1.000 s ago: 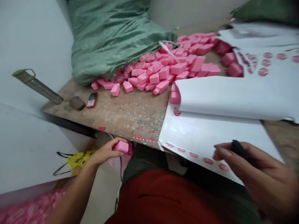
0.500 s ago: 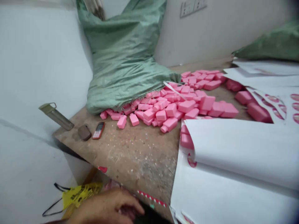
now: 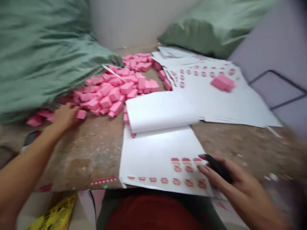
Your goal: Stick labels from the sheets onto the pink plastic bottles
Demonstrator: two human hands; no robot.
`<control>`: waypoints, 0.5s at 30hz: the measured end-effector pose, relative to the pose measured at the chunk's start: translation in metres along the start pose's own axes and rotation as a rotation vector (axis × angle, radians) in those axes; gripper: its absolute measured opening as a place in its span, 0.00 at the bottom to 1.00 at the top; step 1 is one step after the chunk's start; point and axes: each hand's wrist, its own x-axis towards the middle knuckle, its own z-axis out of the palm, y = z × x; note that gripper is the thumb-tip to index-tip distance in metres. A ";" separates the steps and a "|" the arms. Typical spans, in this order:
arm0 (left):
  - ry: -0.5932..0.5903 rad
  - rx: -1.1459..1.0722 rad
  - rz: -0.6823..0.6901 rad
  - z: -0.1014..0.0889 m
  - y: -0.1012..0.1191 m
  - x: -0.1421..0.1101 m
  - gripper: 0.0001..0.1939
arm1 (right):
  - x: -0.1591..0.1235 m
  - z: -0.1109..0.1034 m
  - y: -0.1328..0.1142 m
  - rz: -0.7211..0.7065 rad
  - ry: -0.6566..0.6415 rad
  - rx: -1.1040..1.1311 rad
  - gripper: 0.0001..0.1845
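My left hand point(image 3: 64, 117) lies over the front of a heap of pink moulded bars point(image 3: 112, 92), its fingertips gripping one loose pink bar point(image 3: 81, 114). My right hand point(image 3: 240, 182) is shut on a black pen point(image 3: 217, 167), close to the lower right of a white label sheet point(image 3: 155, 159) printed with rows of small red-pink round labels. Above that sheet, a curled white sheet point(image 3: 160, 110) hides part of the heap. Another pink bar point(image 3: 223, 82) lies on the printed sheets point(image 3: 216, 105) at the back right.
A green woven sack point(image 3: 35, 54) bulges over the left of the worn wooden table point(image 3: 96, 156), and a second green sack point(image 3: 213, 32) sits behind the sheets. A phone point(image 3: 30, 138) is partly hidden at the left edge. A yellow plastic bag point(image 3: 55, 212) lies below the table's front edge.
My left hand has risen from the table's front edge to the heap with a pink bar. My right hand is back in view. The view has swung right, shifting the sack left.
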 end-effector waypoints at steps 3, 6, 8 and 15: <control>0.013 -0.151 -0.155 0.000 0.018 -0.024 0.12 | 0.000 -0.003 0.003 0.026 -0.127 -0.035 0.17; -0.046 -0.665 -0.372 0.025 0.050 -0.069 0.08 | 0.002 0.008 0.007 -0.044 -0.237 -0.098 0.16; -0.167 -1.011 -0.416 0.055 0.074 -0.099 0.14 | 0.002 0.014 0.011 -0.106 -0.238 -0.177 0.15; -0.746 -1.471 -0.591 0.144 0.137 -0.137 0.33 | 0.004 0.021 0.017 -0.237 -0.164 -0.377 0.11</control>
